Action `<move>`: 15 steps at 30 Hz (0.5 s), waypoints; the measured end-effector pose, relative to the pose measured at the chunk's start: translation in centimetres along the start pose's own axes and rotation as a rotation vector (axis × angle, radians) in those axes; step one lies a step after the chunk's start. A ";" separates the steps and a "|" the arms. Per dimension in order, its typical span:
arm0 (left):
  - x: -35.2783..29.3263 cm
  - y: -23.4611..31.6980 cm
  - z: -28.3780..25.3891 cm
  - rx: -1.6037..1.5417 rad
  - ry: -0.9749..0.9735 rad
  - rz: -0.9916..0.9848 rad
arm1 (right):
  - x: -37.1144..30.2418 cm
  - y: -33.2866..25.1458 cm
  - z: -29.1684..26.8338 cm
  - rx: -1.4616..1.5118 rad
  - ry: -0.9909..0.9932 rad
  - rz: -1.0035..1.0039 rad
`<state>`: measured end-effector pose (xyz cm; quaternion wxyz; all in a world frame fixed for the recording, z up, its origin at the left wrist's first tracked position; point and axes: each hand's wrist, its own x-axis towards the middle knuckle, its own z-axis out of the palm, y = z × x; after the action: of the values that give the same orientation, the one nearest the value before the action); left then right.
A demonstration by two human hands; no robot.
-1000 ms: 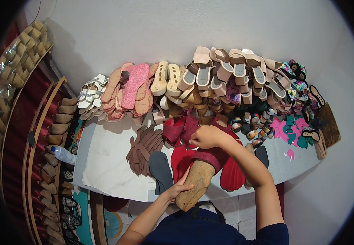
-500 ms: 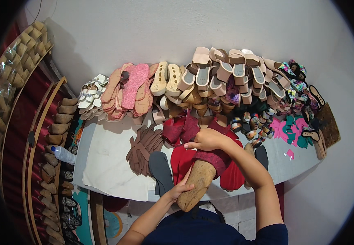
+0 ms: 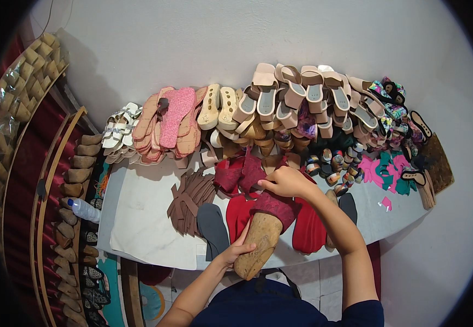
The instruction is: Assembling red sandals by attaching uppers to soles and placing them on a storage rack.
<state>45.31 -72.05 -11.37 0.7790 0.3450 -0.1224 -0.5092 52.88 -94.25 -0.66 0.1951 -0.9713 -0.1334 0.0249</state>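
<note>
Tilted over the table's near edge is a wooden shoe last [image 3: 262, 240], its broad end toward me. My left hand [image 3: 237, 253] grips its lower left side, thumb on top. Around the upper part of the last wraps a dark red lace shoe upper [image 3: 278, 206]. My right hand [image 3: 285, 182] is closed at the far edge of that upper, its fingertips partly hidden. Red insoles [image 3: 308, 231] lie beneath and beside the last. More dark red lace uppers [image 3: 242, 174] rest just beyond, to the left of my right hand.
Brown strips [image 3: 192, 201] and a dark grey sole [image 3: 212, 226] lie left on the table. Stacked beige heeled sandals [image 3: 313, 90] and pink insoles [image 3: 177, 117] line the wall. A water bottle [image 3: 84, 209] stands out at the left edge, beside racks of wooden lasts [image 3: 66, 226].
My right hand has shifted slightly right and away from me, its thumb drawn back toward the upper. The dark red upper now sits flatter across the last. My left hand keeps its grip.
</note>
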 end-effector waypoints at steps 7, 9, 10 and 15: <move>0.0 -0.8 -1.0 -0.098 0.002 -0.050 | 0.8 0.8 1.7 0.041 0.015 -0.129; -0.1 -0.8 -1.2 -0.092 0.042 -0.061 | 0.9 0.7 1.9 0.083 0.007 -0.149; -0.1 -0.8 -1.3 -0.092 0.042 -0.059 | 1.0 0.6 1.9 0.122 -0.001 -0.169; 0.2 -1.3 -2.1 -0.028 0.018 0.009 | 1.2 0.4 1.4 0.123 -0.022 -0.189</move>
<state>45.58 -71.65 -13.82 0.7869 0.3383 -0.1097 -0.5043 54.01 -93.73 -2.10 0.2545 -0.9403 -0.2246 0.0252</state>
